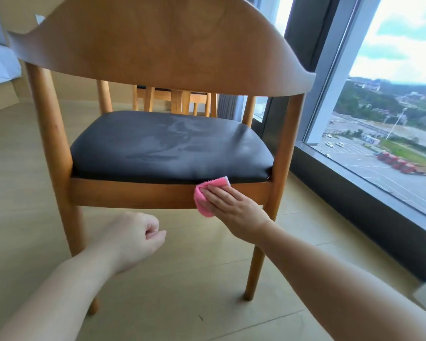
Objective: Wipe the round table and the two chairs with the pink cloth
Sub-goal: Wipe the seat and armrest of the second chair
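Head cam is close on the wooden chair [158, 45] from behind, so its curved backrest fills the top of the shot and cuts off at the upper edge. Round table is hard to make out: only some pale wood legs and a dark strip [177, 94] show thru the gap under the backrest, can't tell table from 2nd chair there. Most of the pink cloth [203, 200] is hidden under the right hand [231, 207]; just a folded edge shows at the fingertips and up by the cushion. Both arms run out of frame at the bottom.

Right hand lies flat w/ fingers straight and together, pressing the cloth against the rear seat rail [133, 194], right of centre, just below the black cushion [170, 148]. Left hand [135, 239] hangs in the air in front of the rail w/ fingers curled into a loose fist, holding nothing, touching nothing.

Cushion has a pale smeary patch across its middle. Chair stands on light wood-look floor [22, 193]. Right beside it, a floor-to-ceiling window [391, 119] w/ dark frame looks out over a parking lot, trees and cloudy sky. White bedding [0, 65] at far left edge, partly cut off.
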The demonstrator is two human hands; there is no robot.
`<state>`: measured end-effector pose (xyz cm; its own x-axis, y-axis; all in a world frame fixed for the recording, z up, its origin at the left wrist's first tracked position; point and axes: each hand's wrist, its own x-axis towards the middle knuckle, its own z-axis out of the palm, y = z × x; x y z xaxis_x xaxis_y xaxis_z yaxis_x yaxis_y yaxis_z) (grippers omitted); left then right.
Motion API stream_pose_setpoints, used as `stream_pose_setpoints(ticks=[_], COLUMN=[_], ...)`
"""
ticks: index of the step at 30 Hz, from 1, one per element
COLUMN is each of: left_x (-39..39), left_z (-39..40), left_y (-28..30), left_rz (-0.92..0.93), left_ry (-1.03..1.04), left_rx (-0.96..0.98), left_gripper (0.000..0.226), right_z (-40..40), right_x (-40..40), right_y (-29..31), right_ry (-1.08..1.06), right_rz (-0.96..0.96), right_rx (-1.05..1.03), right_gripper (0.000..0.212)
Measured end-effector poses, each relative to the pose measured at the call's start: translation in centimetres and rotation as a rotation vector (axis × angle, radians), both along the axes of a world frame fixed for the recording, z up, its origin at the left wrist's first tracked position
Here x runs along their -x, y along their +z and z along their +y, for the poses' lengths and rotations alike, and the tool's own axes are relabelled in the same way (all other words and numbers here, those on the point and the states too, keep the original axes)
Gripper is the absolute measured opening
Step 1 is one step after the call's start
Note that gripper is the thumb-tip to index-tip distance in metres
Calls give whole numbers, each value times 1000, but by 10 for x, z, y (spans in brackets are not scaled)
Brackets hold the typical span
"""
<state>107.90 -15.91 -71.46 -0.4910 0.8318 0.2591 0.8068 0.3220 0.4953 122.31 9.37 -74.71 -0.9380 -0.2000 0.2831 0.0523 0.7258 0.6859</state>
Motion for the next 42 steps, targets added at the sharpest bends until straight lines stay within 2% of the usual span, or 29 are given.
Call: stream_pose_setpoints(ticks=[4, 9, 18, 20, 23, 30, 33, 37, 40, 42], left_x=[-8, -15, -14, -12, -5, 24, 40, 61, 69, 73], left_z=[18, 32, 29, 23, 9, -48, -86, -136, -165, -184], left_y=[-2, -5, -6, -3, 5, 25, 33, 51, 85, 128], left_rz=[2, -2, -24, -27, -17, -27, -98, -146, -264, -341], left_ry=[-21, -47, -40, -29, 3, 105, 192, 325, 326, 253], left_rx=[-19, -31, -11, -16, -23, -112, -163, -195, -282, -314], left_gripper=[45, 39, 39, 41, 46, 43, 32, 6, 43, 57], right_z=[27, 44, 41, 37, 20, -54, -99, -177, -236, -270], right_x=[-34, -69, -78, -78, -68, 15, 54, 101, 122, 130], right_y=[1, 1, 3, 5, 5, 25, 35, 58, 86, 116], right_ry=[-97, -210, -251, -191, -10, 278, 405, 510, 532, 555], right_rz=[-4, 27, 31, 57, 38, 84, 146, 220, 213, 186], right_rx=[4, 34, 159, 191, 197, 359, 451, 623, 726, 807], right_gripper=[62, 74, 84, 85, 74, 57, 60, 62, 49, 45])
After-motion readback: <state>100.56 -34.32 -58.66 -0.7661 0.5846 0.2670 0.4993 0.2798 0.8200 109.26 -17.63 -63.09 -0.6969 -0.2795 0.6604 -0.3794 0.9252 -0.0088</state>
